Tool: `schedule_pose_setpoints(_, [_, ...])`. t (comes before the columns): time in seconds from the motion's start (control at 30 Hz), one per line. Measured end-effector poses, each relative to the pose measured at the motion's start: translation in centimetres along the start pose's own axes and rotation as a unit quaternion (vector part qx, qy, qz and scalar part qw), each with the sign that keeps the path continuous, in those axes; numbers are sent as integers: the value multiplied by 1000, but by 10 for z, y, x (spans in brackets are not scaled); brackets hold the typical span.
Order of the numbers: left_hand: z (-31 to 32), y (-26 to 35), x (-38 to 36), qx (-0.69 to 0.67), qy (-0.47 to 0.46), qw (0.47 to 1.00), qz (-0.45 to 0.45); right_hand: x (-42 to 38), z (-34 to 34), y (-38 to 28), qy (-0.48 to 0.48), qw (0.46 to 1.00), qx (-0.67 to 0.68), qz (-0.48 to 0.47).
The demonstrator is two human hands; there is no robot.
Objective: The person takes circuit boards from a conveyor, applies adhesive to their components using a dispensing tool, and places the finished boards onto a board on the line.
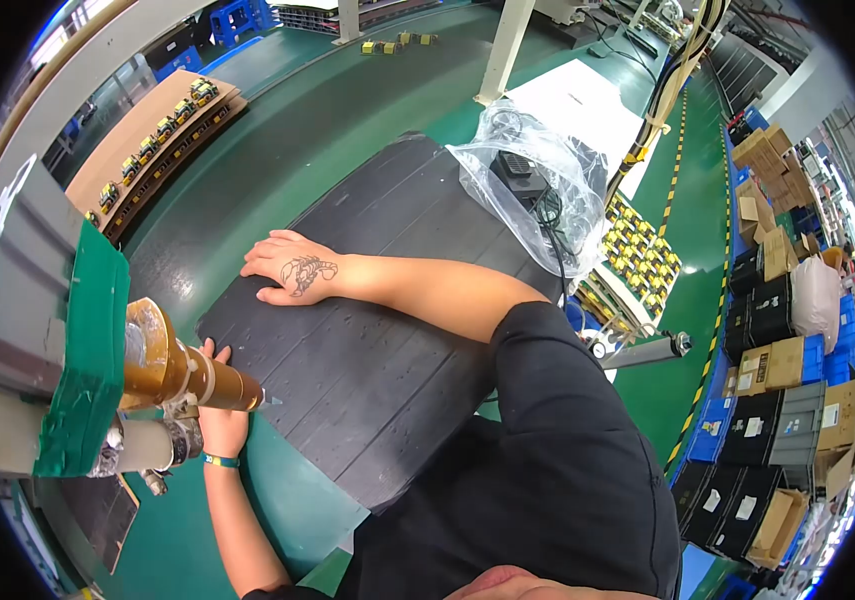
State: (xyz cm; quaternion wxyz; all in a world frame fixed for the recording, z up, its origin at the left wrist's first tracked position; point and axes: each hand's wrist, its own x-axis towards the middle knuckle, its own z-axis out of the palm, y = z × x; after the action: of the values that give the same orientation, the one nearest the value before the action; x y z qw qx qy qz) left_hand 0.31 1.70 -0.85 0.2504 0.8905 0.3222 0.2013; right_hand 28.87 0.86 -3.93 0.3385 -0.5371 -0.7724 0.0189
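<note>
My right hand (pixel 292 270), with a line-drawn tattoo on its back, lies palm down on a large dark board with plank-like grooves (pixel 377 370). Its fingers are stretched out and apart, around nothing. At the board's left edge is my left hand (pixel 222 428), a green band at its wrist. An amber cylinder with a narrow tip (pixel 222 382) covers much of that hand. Two of its fingertips show past the cylinder, stretched out near the board's edge; its thumb and palm are hidden.
A green-taped fixture (pixel 82 350) stands close on the left beside the amber cylinder. A clear plastic bag (pixel 537 180) with black devices and cables lies at the board's far right. Small yellow parts sit on a tray (pixel 637 255) and a brown shelf (pixel 97 185). Boxes (pixel 767 365) line the right.
</note>
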Motion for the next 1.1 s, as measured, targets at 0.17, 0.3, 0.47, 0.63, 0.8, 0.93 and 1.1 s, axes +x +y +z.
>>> schedule_pose_setpoints(0.17, [-4,-3,-1,31,-19,999,0,0,-5,-3,-19,1000,-2,1])
schedule_pose_setpoints(0.3, [-6,-2,1,58,-23,998,21,0,-5,-4,-22,1000,-2,7])
schedule_pose_setpoints(0.47, [-3,-6,1,78,-3,997,28,0,-5,-4,-27,1000,-2,5])
schedule_pose_setpoints(0.63, [-3,-8,0,80,-13,996,31,0,-6,-4,-27,1000,-5,6])
schedule_pose_setpoints(0.8, [-3,-6,-1,68,-16,997,16,1,-6,-4,-36,999,-4,10])
schedule_pose_setpoints(0.93, [0,-2,-1,26,4,1000,10,-1,-1,-1,-12,1000,-5,5])
schedule_pose_setpoints(1.1, [4,-7,-1,-17,15,1000,19,-1,1,0,4,1000,-2,0])
